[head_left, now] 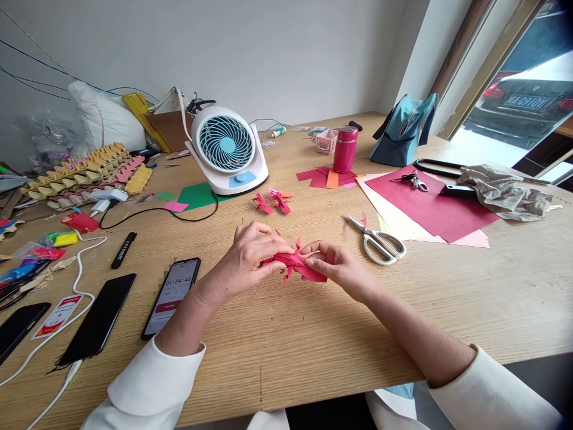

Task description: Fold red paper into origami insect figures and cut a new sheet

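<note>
Between my two hands is a red folded-paper figure (292,261) with thin cut limbs sticking out at its sides. My left hand (250,257) is closed on its left end, thumb below and fingers over the top. My right hand (333,266) pinches the wider, flat right end between thumb and fingers. Just beyond, two small folded-paper figures, one red (262,203) and one pink-red (280,202), lie on the wooden table (286,352). White-handled scissors (380,242) rest to the right of my right hand, blades pointing away to the left.
A white fan (226,146) stands at the back. A magenta flask (345,149) is by red paper pieces (316,176). Large red sheets (436,206) with keys (417,180) lie right, near a blue bag (403,131). A phone (172,292) showing a timer sits left.
</note>
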`<state>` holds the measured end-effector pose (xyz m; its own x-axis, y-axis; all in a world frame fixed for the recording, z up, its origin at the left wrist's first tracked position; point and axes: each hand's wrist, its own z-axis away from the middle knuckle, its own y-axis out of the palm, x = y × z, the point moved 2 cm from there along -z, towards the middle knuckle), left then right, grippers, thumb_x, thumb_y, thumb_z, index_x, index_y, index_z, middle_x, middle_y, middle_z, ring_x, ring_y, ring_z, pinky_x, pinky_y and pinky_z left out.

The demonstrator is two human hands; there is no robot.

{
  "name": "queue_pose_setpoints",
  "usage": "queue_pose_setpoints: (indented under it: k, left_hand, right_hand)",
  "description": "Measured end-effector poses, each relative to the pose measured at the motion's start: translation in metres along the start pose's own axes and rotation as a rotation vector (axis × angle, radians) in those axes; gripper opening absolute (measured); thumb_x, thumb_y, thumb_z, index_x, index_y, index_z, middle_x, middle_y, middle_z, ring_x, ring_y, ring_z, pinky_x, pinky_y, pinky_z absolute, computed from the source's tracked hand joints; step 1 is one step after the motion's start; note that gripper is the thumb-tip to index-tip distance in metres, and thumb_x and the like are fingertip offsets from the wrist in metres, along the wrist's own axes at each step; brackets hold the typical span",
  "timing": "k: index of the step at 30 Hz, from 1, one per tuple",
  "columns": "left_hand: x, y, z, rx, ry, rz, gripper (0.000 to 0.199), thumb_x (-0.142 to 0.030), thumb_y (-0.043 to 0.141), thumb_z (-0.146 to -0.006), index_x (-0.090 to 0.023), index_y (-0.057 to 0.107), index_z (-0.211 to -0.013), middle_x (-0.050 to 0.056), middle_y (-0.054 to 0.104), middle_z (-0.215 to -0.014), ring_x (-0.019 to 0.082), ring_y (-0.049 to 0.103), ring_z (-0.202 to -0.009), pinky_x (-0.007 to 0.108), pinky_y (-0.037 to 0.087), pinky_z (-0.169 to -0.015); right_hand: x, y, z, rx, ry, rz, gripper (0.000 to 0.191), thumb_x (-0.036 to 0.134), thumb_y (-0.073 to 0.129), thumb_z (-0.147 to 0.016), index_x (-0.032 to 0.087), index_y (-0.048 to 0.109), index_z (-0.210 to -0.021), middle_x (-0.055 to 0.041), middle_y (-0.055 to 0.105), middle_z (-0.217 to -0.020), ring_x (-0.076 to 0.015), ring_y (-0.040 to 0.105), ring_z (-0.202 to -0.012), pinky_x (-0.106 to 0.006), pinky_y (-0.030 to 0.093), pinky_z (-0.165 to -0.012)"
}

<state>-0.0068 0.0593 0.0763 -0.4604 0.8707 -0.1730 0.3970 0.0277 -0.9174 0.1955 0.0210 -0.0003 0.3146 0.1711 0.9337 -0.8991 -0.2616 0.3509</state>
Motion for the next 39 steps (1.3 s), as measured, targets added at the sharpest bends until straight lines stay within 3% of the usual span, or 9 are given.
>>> queue_pose_setpoints:
  k: [6, 9, 12, 17, 21, 24, 30, 34, 39]
  left_hand:
    - [0.002, -0.001, -0.002, -0.119, -0.02, 0.047, 0.053, -0.028, 0.07, -0.088, -0.026, 0.053, -0.137, 0.007, 0.06, -0.138, 0.027, 0.046, -0.133, 0.047, 0.034, -0.113]
    - [0.007, -0.001, -0.002, -0.249, -0.119, 0.076, 0.068, -0.033, 0.072, -0.085, -0.026, 0.042, -0.146, 0.01, 0.05, -0.148, 0.028, 0.043, -0.138, 0.047, 0.034, -0.116]
    - [0.018, 0.01, -0.001, -0.312, -0.282, 0.19, 0.065, -0.032, 0.072, -0.085, -0.025, 0.044, -0.143, 0.01, 0.053, -0.144, 0.027, 0.048, -0.135, 0.046, 0.036, -0.115]
    - [0.032, 0.05, 0.001, -0.253, -0.567, 0.62, 0.056, -0.039, 0.072, -0.081, -0.019, 0.052, -0.129, 0.014, 0.061, -0.132, 0.026, 0.059, -0.121, 0.043, 0.048, -0.102]
    - [0.03, 0.068, 0.002, -0.149, -0.712, 0.9, 0.043, -0.047, 0.07, -0.081, -0.014, 0.063, -0.108, 0.013, 0.07, -0.112, 0.023, 0.067, -0.102, 0.036, 0.052, -0.088]
    - [0.026, 0.073, 0.003, -0.046, -0.746, 0.972, 0.039, -0.05, 0.068, -0.082, -0.013, 0.068, -0.095, 0.01, 0.073, -0.1, 0.021, 0.068, -0.092, 0.033, 0.051, -0.083]
    - [0.028, 0.075, 0.002, -0.162, -0.764, 0.955, 0.044, -0.047, 0.073, -0.078, -0.014, 0.067, -0.107, 0.012, 0.073, -0.11, 0.024, 0.069, -0.1, 0.036, 0.051, -0.09]
    - [0.028, 0.076, 0.0, -0.116, -0.731, 1.009, 0.04, -0.046, 0.067, -0.084, -0.013, 0.071, -0.106, 0.013, 0.074, -0.113, 0.026, 0.066, -0.11, 0.039, 0.047, -0.1]
    - [0.031, 0.082, 0.0, -0.036, -0.7, 1.053, 0.034, -0.042, 0.075, -0.077, -0.016, 0.076, -0.099, 0.01, 0.076, -0.108, 0.025, 0.069, -0.103, 0.039, 0.05, -0.096]
  right_hand:
    - [-0.008, -0.002, -0.005, -0.041, -0.007, -0.082, 0.044, 0.04, 0.085, -0.07, 0.019, 0.062, -0.102, -0.0025, 0.074, -0.081, -0.0144, 0.068, -0.069, -0.022, 0.047, -0.059]
    - [-0.01, -0.003, -0.008, -0.142, -0.038, -0.143, 0.047, 0.038, 0.087, -0.067, 0.02, 0.061, -0.101, -0.0018, 0.075, -0.079, -0.015, 0.068, -0.069, -0.024, 0.048, -0.061]
    - [-0.012, -0.003, -0.009, -0.226, -0.064, -0.171, 0.053, 0.037, 0.09, -0.062, 0.02, 0.058, -0.101, -0.0002, 0.074, -0.076, -0.0144, 0.068, -0.068, -0.024, 0.048, -0.061]
    - [-0.014, -0.004, -0.01, -0.29, -0.074, -0.129, 0.058, 0.042, 0.089, -0.062, 0.021, 0.053, -0.102, -0.0002, 0.074, -0.074, -0.0143, 0.066, -0.063, -0.025, 0.047, -0.06]
    - [-0.02, -0.006, -0.012, -0.314, -0.059, -0.084, 0.061, 0.048, 0.087, -0.061, 0.022, 0.047, -0.1, 0.0001, 0.074, -0.073, -0.0137, 0.064, -0.059, -0.024, 0.045, -0.057]
    - [-0.024, -0.008, -0.015, -0.334, -0.065, -0.057, 0.064, 0.05, 0.087, -0.06, 0.024, 0.043, -0.099, 0.0015, 0.072, -0.07, -0.0146, 0.064, -0.057, -0.024, 0.044, -0.054]
    - [-0.027, -0.009, -0.017, -0.335, -0.071, -0.018, 0.064, 0.052, 0.084, -0.061, 0.025, 0.041, -0.099, 0.0011, 0.073, -0.072, -0.0161, 0.065, -0.059, -0.025, 0.044, -0.054]
    - [-0.028, -0.011, -0.016, -0.337, -0.064, 0.017, 0.06, 0.052, 0.08, -0.066, 0.025, 0.04, -0.1, 0.0022, 0.072, -0.072, -0.016, 0.066, -0.061, -0.024, 0.043, -0.055]
    - [-0.03, -0.012, -0.017, -0.324, -0.06, 0.054, 0.056, 0.051, 0.077, -0.068, 0.025, 0.04, -0.101, 0.0018, 0.073, -0.074, -0.0161, 0.067, -0.063, -0.024, 0.043, -0.055]
